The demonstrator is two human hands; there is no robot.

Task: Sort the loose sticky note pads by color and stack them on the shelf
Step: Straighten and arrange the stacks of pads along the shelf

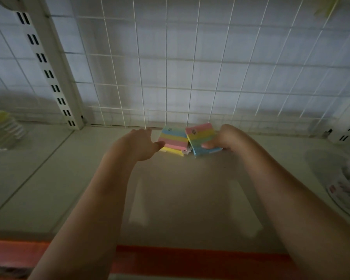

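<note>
The right hand (223, 139) grips a striped pad (202, 139), thumb pressed on its top face, and the pad sits tilted, its near edge toward the blue band. The left hand (141, 145) is released, fingers straight, thumb tip touching the near left edge of a second striped pad (175, 139) that lies on a low stack. The two pads touch along their inner edges, far back on the shelf (180, 188), just in front of the wire grid (190, 77). This looks like the stacking step: the tilted pad probably needs squaring and setting down on or beside the stack, with the left hand steadying. More pads (6, 132) stand blurred at far left, well apart
</note>
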